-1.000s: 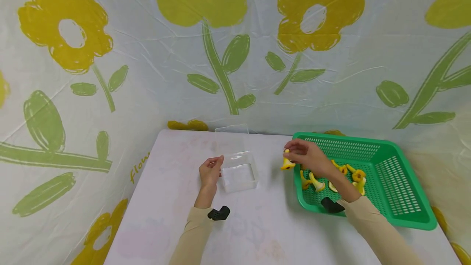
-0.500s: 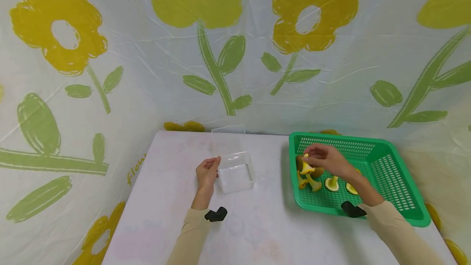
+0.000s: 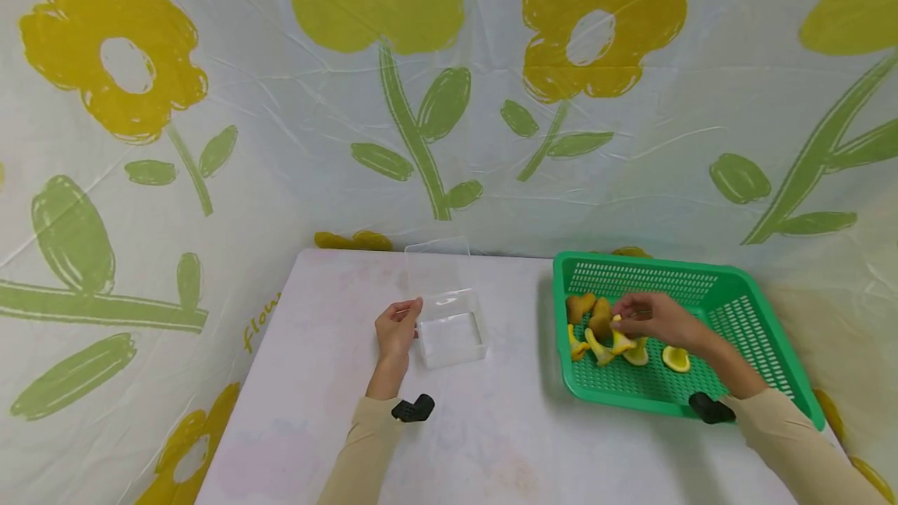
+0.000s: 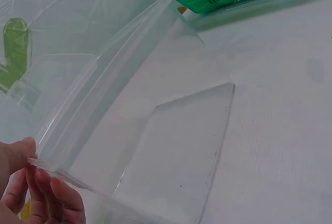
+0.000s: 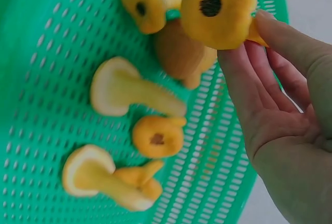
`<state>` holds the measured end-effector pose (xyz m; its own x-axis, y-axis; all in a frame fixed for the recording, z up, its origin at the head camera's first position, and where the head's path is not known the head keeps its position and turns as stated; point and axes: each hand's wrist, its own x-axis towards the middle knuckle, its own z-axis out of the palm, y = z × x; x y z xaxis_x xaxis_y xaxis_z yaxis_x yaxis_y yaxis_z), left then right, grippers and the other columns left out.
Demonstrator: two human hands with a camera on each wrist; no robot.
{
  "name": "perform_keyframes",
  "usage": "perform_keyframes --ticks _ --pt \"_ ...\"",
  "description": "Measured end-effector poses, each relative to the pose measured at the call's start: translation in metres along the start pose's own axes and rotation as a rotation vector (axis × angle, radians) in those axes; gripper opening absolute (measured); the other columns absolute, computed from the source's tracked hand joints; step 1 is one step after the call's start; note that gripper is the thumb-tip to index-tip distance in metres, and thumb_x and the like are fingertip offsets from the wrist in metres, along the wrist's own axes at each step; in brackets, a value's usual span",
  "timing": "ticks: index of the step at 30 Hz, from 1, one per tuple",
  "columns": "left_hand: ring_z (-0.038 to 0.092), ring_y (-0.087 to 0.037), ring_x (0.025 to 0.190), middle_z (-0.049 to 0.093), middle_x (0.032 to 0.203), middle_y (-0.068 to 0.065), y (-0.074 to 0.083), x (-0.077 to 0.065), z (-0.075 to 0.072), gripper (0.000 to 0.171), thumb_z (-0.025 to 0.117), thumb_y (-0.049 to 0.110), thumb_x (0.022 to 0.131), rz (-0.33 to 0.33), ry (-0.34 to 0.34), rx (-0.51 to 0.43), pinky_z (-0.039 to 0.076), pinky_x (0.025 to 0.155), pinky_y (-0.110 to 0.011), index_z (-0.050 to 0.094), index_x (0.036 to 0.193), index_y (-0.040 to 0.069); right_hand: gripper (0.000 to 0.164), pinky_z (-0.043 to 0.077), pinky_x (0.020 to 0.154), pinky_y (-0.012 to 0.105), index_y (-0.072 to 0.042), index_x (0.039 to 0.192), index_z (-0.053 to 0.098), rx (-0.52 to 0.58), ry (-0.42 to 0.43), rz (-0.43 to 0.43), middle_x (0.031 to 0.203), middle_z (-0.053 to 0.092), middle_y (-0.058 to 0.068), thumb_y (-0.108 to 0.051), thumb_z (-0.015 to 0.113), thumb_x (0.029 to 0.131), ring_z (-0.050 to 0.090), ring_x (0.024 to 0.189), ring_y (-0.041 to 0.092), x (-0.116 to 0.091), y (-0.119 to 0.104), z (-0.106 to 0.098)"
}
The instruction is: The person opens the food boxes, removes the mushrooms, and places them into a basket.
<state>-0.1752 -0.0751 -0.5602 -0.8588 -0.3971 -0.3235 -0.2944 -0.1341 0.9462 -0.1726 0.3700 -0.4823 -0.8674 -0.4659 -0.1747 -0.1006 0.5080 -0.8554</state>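
In the head view my left hand (image 3: 394, 333) pinches the left rim of a clear plastic box (image 3: 457, 354) between thumb and fingers. The box lid (image 3: 436, 267) is folded back behind it, and the box floor is bare. Over the left half of a green basket, my right hand (image 3: 662, 322) pinches a yellow mushroom (image 5: 218, 14) by its stem. Its wide cap, marked with a dark spot, faces the right wrist camera. Below it, more yellow mushrooms (image 5: 157, 136) and a brown one (image 5: 179, 52) lie in the basket; a pale-capped mushroom (image 3: 677, 359) lies apart to the right.
The green basket (image 3: 631, 404) with slotted walls takes up the right side of the white table (image 3: 491, 443). A flower-printed sheet (image 3: 295, 139) hangs close behind the table and down its left side.
My right hand has carried the yellow mushroom rightward from beyond the basket's left rim to over the mushrooms inside. The left hand keeps its hold on the box.
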Motion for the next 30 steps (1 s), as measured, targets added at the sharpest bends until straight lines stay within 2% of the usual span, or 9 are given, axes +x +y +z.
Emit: perform_keyframes --ticks 4,7,13,18,22,26,30 --pt "0.051 -0.012 0.066 0.065 0.084 -0.009 -0.001 0.001 0.001 0.026 0.077 0.020 0.095 0.011 -0.004 0.000 0.045 0.053 -0.020 0.070 0.106 -0.002 0.022 0.061 0.075 0.037 0.014 0.113 0.060 -0.021 -0.060 0.024 0.102 0.067 0.020 -0.002 0.066 0.099 0.069 0.087 0.020 -0.004 0.008 -0.004" --pt "0.051 -0.012 0.066 0.064 0.082 -0.005 0.000 0.001 0.001 0.025 0.076 0.020 0.095 0.016 -0.010 0.007 0.045 0.053 -0.020 0.071 0.106 -0.002 0.020 0.060 0.072 0.035 0.013 0.110 0.062 -0.059 -0.095 0.036 0.099 0.068 0.018 -0.002 0.067 0.098 0.067 0.084 0.021 -0.004 0.013 -0.005" --pt "0.051 -0.011 0.065 0.062 0.079 -0.003 0.000 0.002 0.001 0.025 0.076 0.020 0.095 0.021 -0.012 0.008 0.044 0.052 -0.019 0.071 0.106 -0.002 0.012 0.057 0.071 0.034 0.009 0.104 0.063 -0.143 -0.169 -0.014 0.097 0.067 0.015 -0.001 0.068 0.097 0.068 0.088 0.029 -0.002 0.023 -0.001" --pt "0.050 -0.011 0.063 0.060 0.077 -0.001 -0.001 0.002 0.001 0.024 0.077 0.020 0.094 0.019 -0.013 0.004 0.044 0.051 -0.019 0.071 0.105 -0.002 0.007 0.057 0.071 0.036 0.010 0.101 0.061 -0.104 -0.223 -0.033 0.098 0.064 0.019 0.005 0.064 0.097 0.068 0.090 0.033 0.003 0.025 0.003" --pt "0.051 -0.012 0.064 0.062 0.078 -0.002 -0.001 0.002 0.001 0.024 0.077 0.020 0.094 0.014 -0.010 -0.001 0.044 0.051 -0.019 0.072 0.104 -0.001 0.008 0.058 0.074 0.038 0.012 0.103 0.061 -0.125 -0.237 -0.015 0.100 0.064 0.021 0.008 0.064 0.096 0.067 0.092 0.038 0.005 0.023 0.006" --pt "0.052 -0.013 0.066 0.061 0.078 -0.001 -0.001 0.002 0.000 0.023 0.077 0.020 0.094 0.006 -0.010 -0.003 0.044 0.051 -0.020 0.072 0.104 0.000 0.014 0.059 0.080 0.041 0.014 0.108 0.061 -0.175 -0.230 -0.010 0.107 0.064 0.026 0.008 0.064 0.095 0.066 0.100 0.048 0.004 0.021 0.006" --pt "0.052 -0.013 0.066 0.062 0.080 -0.004 -0.001 0.003 0.000 0.024 0.077 0.021 0.094 0.005 -0.009 0.003 0.045 0.052 -0.019 0.071 0.104 0.000 0.019 0.060 0.079 0.038 0.014 0.112 0.062 -0.230 -0.188 -0.039 0.110 0.064 0.028 0.005 0.066 0.096 0.066 0.099 0.046 0.003 0.018 0.005"
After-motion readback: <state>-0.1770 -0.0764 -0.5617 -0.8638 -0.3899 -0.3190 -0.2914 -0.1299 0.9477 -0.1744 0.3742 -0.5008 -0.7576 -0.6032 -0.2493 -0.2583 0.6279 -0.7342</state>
